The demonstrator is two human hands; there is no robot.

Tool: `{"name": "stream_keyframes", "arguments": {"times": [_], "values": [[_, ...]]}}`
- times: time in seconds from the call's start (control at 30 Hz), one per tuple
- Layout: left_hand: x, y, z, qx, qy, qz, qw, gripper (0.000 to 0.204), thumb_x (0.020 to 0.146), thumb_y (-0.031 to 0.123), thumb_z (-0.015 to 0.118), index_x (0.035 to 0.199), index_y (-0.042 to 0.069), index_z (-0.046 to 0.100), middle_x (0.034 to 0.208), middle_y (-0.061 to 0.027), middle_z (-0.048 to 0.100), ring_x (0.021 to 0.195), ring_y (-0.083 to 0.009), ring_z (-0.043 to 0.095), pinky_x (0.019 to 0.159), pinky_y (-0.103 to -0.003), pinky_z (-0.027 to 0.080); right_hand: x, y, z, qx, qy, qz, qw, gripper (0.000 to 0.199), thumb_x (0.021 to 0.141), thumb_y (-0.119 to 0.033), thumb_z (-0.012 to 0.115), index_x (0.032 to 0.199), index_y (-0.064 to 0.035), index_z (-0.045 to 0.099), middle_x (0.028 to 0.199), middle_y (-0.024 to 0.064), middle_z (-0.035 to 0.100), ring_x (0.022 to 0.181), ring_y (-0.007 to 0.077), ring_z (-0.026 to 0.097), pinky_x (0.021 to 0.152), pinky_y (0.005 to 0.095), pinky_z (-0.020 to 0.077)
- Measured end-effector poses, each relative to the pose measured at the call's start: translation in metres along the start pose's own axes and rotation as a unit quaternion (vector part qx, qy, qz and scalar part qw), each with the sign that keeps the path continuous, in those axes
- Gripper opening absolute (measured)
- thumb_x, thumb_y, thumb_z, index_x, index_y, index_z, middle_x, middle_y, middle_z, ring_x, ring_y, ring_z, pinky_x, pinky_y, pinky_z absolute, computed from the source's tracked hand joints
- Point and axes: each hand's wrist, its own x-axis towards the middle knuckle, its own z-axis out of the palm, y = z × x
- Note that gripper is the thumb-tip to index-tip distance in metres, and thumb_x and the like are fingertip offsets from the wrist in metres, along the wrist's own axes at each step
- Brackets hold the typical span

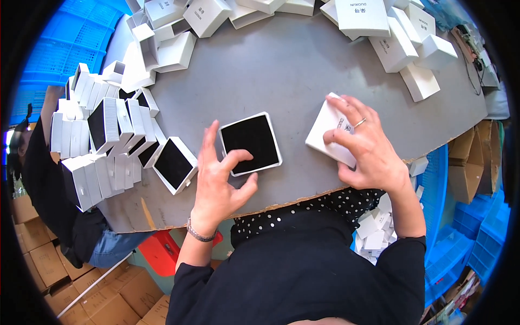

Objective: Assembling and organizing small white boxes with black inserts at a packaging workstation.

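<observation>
Looks to be at the stage of matching a white lid (pixel 326 129) to a black-lined tray (pixel 258 134), judging by one beside each hand and a strip of bare tabletop (pixel 294 111) between. Seems to call next for steadying the tray, then bringing the lid across and squaring the corners before pressing down — taking care not to catch the rim askew. In the right hand (pixel 371 151), holds the lid by its right part, fingers bent over the top and thumb low at the near side, grip closed around it. With the left hand (pixel 221 181), spreads loosely at the tray's near-left corner, thumb and forefinger well parted, forefinger curled over the black inside — clasping nothing clearly, exact contact hard to judge from above.
</observation>
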Motion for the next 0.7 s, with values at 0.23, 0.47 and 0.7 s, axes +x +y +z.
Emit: {"name": "stream_keyframes", "arguments": {"times": [0.23,0.47,0.7], "values": [[0.01,-0.012,0.038,-0.107,0.056,0.06,0.991,0.052,0.063,0.016,0.091,0.105,0.012,0.06,0.148,-0.0265,0.038,0.13,-0.0446,0.046,0.102,-0.05,0.045,0.018,-0.027,0.034,0.072,0.022,-0.061,0.995,0.057,0.061,-0.02,0.085,0.115,-0.0152,0.064,0.146,0.0139,0.05,0.133,0.0357,0.047,0.106,0.0528,0.0379],[0.027,-0.017,0.012,-0.082,-0.051,0.09,0.991,0.051,0.063,0.021,0.095,0.1,0.014,0.061,0.143,-0.0208,0.033,0.125,-0.0407,0.047,0.102,-0.05,0.046,0.023,-0.017,0.029,0.085,0.029,-0.08,0.993,0.058,0.059,-0.017,0.084,0.113,-0.0135,0.064,0.141,0.0144,0.054,0.13,0.038,0.049,0.106,0.0517,0.0394],[0.022,-0.026,0.028,-0.139,-0.02,0.114,0.983,0.059,0.061,0.026,0.099,0.099,0.011,0.056,0.141,-0.0176,0.029,0.136,-0.0413,0.038,0.111,-0.053,0.04,0.026,-0.012,0.025,0.08,0.003,-0.104,0.991,0.057,0.057,-0.017,0.084,0.112,-0.0141,0.066,0.137,0.0116,0.056,0.129,0.0384,0.049,0.105,0.0521,0.0407]]}}
